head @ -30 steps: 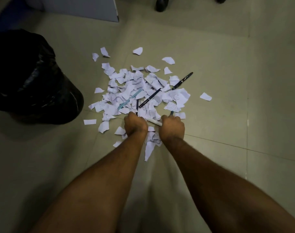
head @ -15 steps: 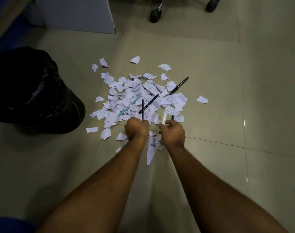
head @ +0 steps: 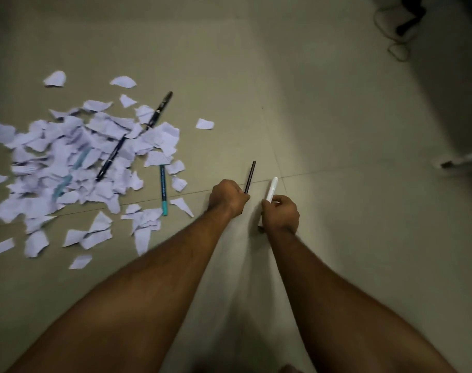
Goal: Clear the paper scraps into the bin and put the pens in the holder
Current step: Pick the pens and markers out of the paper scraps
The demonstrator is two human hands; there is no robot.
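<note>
While strewn across the left of the tiled floor (head: pixel 323 109), heaped thickest at mid-left: paper scraps (head: pixel 68 157), torn and pale, with loose bits trailing toward the near edge and one lone scrap (head: pixel 204 124) set apart to the right of the heap. Half buried in the heap, blurred and hard to make out: a light teal pen (head: pixel 78 162). Lying slantwise on the scraps, tip toward the upper right: a dark pen (head: pixel 112 156). Just beyond it on the same slant, its upper end on bare floor: a second black pen (head: pixel 159 109). At the heap's right fringe, nearly upright in the view, lower end teal: a teal-tipped pen (head: pixel 162 188), flat on the floor between small scraps. Right of the heap, above bare tile: left hand (head: pixel 228 197), fingers curled tight round the lower end of a thin black pen (head: pixel 251 176), shaft pointing up and away. Just beside it, not touching: right hand (head: pixel 282 214), fingers and thumb wrapped round a white marker (head: pixel 272 188), white end up, dark end poking out below the palm. Both forearms bare, reaching in from the bottom edge. Far right edge: a white bar (head: pixel 463 160), partly cut off. Top right corner: a dark cable (head: pixel 396 47) looped on the floor. No bin or holder anywhere in view
</note>
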